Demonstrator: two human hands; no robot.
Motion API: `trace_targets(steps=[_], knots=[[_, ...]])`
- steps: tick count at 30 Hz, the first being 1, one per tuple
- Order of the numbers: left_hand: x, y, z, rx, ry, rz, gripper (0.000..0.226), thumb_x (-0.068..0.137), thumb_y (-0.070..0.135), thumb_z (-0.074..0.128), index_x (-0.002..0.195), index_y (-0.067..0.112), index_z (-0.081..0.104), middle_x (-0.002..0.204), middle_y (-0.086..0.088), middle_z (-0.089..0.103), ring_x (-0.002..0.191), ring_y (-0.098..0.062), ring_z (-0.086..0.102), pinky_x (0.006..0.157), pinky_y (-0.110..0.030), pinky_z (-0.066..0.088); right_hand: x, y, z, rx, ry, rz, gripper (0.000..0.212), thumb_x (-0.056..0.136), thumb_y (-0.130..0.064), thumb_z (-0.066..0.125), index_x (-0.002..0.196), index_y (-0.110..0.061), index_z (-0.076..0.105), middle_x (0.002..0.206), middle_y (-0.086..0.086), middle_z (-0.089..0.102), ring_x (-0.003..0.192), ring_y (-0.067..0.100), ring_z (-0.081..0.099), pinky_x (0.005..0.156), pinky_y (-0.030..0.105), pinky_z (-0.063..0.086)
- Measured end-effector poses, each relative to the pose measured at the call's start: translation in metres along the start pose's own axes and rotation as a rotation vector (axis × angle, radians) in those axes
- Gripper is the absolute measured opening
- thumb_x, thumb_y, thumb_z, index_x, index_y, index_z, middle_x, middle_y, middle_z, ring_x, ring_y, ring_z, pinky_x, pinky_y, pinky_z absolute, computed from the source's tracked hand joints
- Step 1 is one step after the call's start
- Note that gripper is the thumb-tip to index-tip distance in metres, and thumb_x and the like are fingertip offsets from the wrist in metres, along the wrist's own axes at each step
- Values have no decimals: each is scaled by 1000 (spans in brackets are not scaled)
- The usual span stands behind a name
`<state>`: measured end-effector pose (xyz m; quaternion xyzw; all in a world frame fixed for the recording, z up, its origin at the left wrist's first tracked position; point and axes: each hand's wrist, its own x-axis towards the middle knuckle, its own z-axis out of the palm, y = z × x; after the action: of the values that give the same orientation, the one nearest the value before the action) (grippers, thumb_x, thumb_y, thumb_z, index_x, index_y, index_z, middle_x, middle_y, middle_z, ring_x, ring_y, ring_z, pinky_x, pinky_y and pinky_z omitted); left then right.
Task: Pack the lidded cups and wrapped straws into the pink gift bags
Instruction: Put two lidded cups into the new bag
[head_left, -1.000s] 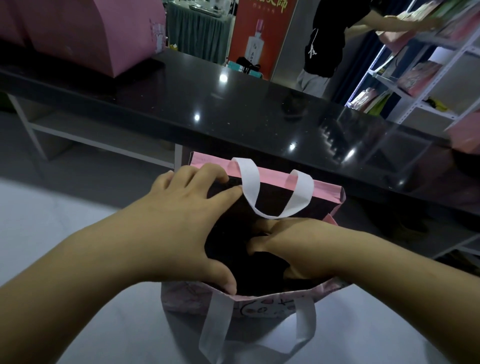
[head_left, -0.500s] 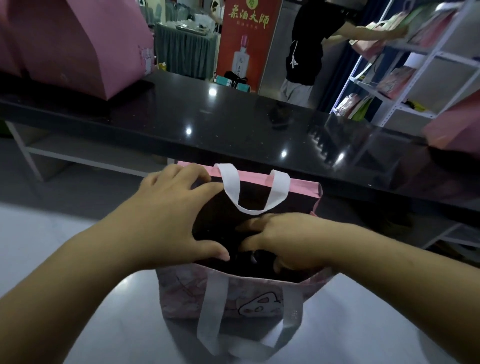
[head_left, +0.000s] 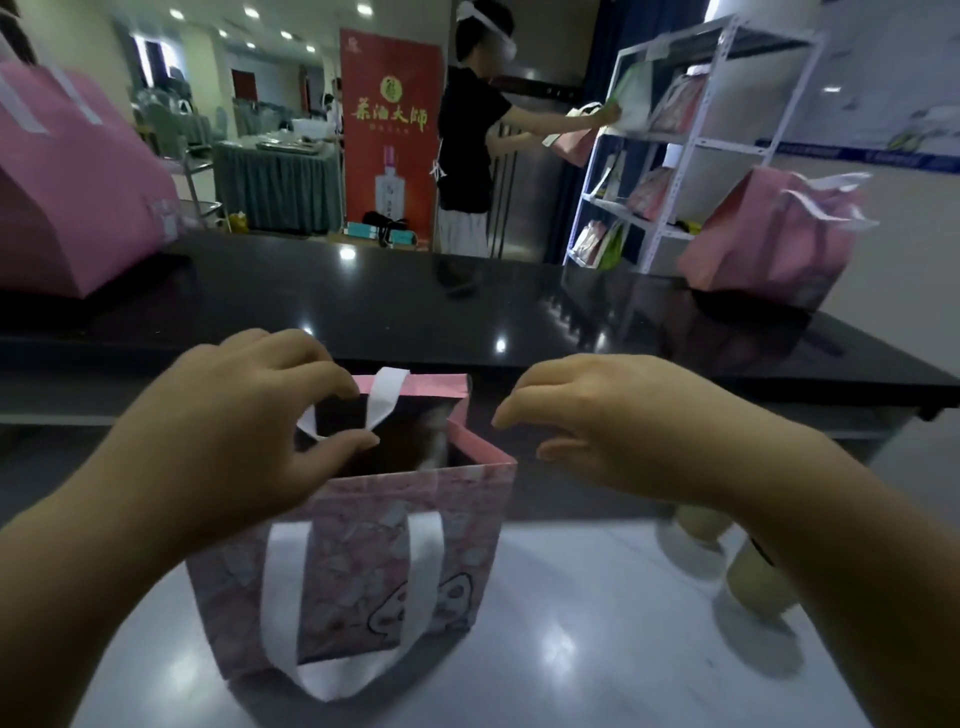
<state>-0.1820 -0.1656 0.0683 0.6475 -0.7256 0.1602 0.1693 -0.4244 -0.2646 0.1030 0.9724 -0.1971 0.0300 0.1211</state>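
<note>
A pink printed gift bag (head_left: 358, 551) with white handles stands open on the pale table (head_left: 597, 649) in front of me. My left hand (head_left: 244, 415) is at the bag's top left, and its finger and thumb pinch the far white handle (head_left: 387, 397). To the right of the bag, my right hand (head_left: 613, 421) hovers outside it with loosely curled fingers and holds nothing. Something pale and blurred shows inside the bag's mouth. Two beige cups (head_left: 693, 525) (head_left: 758, 582) stand at the right, partly hidden under my right forearm.
A black glossy counter (head_left: 467, 312) runs across just behind the bag. On it stand a large pink bag (head_left: 67, 197) at the left and another pink bag (head_left: 769, 244) at the right. Beyond it, a person (head_left: 467, 145) reaches into a white shelf rack (head_left: 691, 145).
My right hand has come out of the bag and moved to its right side. My left hand has shifted from the bag's mouth to the far handle. The view has tilted upward.
</note>
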Motion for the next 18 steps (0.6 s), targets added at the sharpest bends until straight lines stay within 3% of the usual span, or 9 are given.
trace_targets(steps=[6, 9, 13, 18], knots=[[11, 118, 8, -91, -16, 98, 50, 74, 61, 40, 92, 25, 68, 89, 6, 65, 74, -10, 58, 61, -23, 47, -113, 38, 18, 30, -53, 181, 45, 90, -28, 60, 130, -39, 43, 126, -17, 50, 109, 12, 53, 84, 32, 48], [18, 180, 34, -115, -41, 118, 50, 74, 64, 43, 101, 28, 66, 100, 9, 64, 83, -9, 60, 67, -25, 50, -173, 59, 34, 63, -122, 284, 47, 90, -27, 59, 131, -37, 40, 124, -13, 50, 106, 14, 53, 81, 32, 48], [25, 253, 76, -179, -99, 179, 49, 79, 67, 41, 115, 37, 55, 113, 20, 54, 92, -1, 50, 74, -15, 40, -246, 86, 55, 145, -201, 396, 38, 89, -27, 57, 123, -37, 44, 117, -12, 53, 102, 15, 52, 76, 30, 46], [44, 328, 112, -234, -160, 217, 46, 82, 66, 42, 116, 36, 53, 113, 19, 53, 99, -5, 51, 74, -19, 37, -318, 124, 81, 229, -260, 569, 47, 88, -33, 60, 130, -39, 41, 127, -13, 52, 112, 13, 51, 90, 31, 46]])
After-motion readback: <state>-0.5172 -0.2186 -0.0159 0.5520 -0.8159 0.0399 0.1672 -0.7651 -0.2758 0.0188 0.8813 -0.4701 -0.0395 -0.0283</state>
